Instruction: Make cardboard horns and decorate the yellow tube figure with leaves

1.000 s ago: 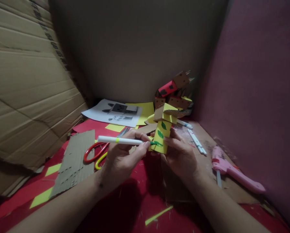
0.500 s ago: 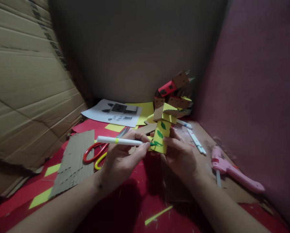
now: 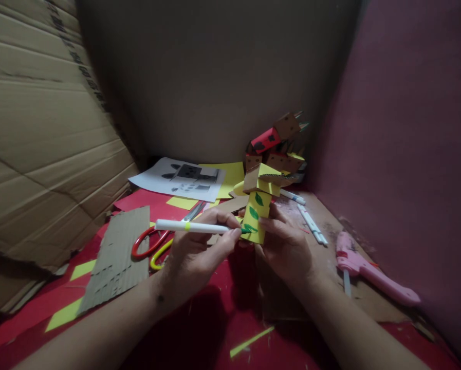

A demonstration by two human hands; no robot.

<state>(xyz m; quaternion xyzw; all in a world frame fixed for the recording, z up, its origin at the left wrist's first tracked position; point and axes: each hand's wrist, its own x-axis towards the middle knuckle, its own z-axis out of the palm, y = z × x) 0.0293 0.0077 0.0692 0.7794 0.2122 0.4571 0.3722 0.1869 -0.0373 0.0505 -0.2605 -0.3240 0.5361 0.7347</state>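
Observation:
Pinched in my left hand [image 3: 201, 252] is a white marker [image 3: 207, 226] with a yellow-green band. Its green tip touches a lower leaf shape on a yellow paper-covered cardboard figure [image 3: 264, 218]. My right hand [image 3: 286, 246] grips that figure from the right side, its fingers partly hidden behind it. Green leaf shapes run down the yellow body, and a boxy cardboard-and-yellow top sits above them. Partly behind my left hand lies a pair of scissors [image 3: 143, 244] with red and yellow handles.
A pink hot glue gun [image 3: 372, 275] lies at right, with several white markers [image 3: 311, 225] behind it. A printed sheet [image 3: 149, 174] and red cardboard figures [image 3: 266, 140] are at the back. Corrugated cardboard [image 3: 116, 257] lies at left; a large cardboard panel [image 3: 41, 118] and a pink wall [image 3: 411, 133] flank the area.
The marker tip has shifted slightly along the lowest leaf, and more green fills it. My right hand and the figure stay almost in place.

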